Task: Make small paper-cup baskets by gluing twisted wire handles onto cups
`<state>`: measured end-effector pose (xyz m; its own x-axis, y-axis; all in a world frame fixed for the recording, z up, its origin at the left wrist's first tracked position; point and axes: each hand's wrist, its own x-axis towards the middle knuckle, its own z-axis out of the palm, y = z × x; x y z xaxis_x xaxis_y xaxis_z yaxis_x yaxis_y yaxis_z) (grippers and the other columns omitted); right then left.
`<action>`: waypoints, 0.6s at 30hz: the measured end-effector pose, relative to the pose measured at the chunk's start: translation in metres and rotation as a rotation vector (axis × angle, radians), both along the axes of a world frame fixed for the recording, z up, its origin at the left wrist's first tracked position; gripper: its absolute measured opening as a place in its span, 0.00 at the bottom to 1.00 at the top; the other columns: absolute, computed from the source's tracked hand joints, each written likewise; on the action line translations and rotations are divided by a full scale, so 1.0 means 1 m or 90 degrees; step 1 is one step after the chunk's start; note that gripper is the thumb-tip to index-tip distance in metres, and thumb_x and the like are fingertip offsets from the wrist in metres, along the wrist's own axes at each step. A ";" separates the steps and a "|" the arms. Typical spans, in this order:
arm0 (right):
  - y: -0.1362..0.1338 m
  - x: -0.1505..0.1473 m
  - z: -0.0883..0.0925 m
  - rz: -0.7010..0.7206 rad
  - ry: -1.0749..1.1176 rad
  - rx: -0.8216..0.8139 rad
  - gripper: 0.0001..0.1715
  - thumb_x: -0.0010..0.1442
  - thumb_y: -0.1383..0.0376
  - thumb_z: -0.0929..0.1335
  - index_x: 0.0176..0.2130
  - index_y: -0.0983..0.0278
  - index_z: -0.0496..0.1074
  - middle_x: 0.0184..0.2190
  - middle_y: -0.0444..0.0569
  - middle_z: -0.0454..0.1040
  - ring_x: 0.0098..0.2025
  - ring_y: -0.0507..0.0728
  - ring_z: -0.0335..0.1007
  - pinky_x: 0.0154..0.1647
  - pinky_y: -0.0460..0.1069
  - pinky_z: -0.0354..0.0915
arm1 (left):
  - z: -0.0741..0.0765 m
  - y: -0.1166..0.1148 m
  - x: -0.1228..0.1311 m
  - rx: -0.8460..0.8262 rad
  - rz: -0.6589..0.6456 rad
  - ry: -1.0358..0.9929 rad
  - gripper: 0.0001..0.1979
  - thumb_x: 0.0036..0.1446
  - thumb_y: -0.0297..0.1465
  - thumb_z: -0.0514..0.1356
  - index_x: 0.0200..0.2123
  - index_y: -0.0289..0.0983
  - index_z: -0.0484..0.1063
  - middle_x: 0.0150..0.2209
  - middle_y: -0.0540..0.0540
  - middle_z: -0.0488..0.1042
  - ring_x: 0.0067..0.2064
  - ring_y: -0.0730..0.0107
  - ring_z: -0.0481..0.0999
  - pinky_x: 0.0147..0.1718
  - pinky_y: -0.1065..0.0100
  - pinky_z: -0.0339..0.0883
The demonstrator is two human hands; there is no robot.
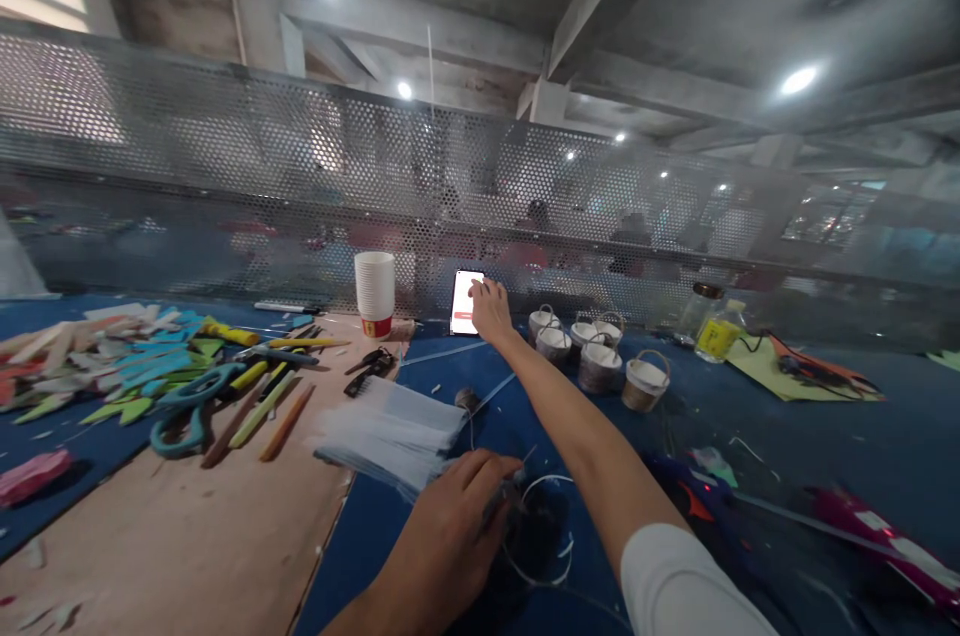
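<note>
A phone (463,303) with a lit white screen leans upright against the perforated metal panel. My right hand (491,309) reaches over the table to the phone, its fingertips at the right side of the screen. Lower down, my left hand (461,526) has its fingers curled together around something dark that I cannot make out, beside a loop of thin white strip (541,581). A bundle of whitish translucent strips (390,431) lies just behind my left hand, and a small ball of twine (466,400) rests at its right end.
Several little handled baskets (645,383) stand right of my right forearm. Stacked paper cups (375,286) are at the back. Scissors (187,411), pens and coloured strips (142,366) cover the left side. Two glue guns (885,536) lie at right, near jars (718,334).
</note>
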<state>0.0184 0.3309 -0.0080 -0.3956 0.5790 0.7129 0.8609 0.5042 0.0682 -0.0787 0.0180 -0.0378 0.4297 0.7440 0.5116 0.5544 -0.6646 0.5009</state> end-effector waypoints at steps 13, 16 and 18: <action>0.016 0.004 0.003 -0.009 0.028 0.028 0.21 0.66 0.75 0.55 0.53 0.67 0.67 0.62 0.57 0.64 0.66 0.62 0.51 0.67 0.62 0.42 | -0.001 0.002 -0.001 -0.021 -0.006 0.012 0.21 0.60 0.21 0.54 0.55 0.44 0.64 0.50 0.44 0.73 0.50 0.63 0.74 0.48 0.61 0.71; 0.017 0.008 0.005 0.000 0.047 0.044 0.22 0.65 0.75 0.55 0.53 0.66 0.67 0.63 0.57 0.63 0.66 0.61 0.50 0.67 0.62 0.41 | -0.001 0.001 -0.001 -0.014 -0.005 0.009 0.20 0.61 0.21 0.53 0.55 0.43 0.64 0.50 0.43 0.73 0.50 0.63 0.74 0.48 0.61 0.71; 0.016 0.011 0.005 0.014 0.049 0.047 0.22 0.65 0.76 0.56 0.53 0.66 0.67 0.61 0.56 0.66 0.66 0.61 0.51 0.67 0.61 0.41 | -0.001 0.000 -0.001 -0.012 -0.007 0.010 0.20 0.62 0.22 0.53 0.55 0.43 0.64 0.50 0.43 0.73 0.50 0.63 0.74 0.49 0.60 0.71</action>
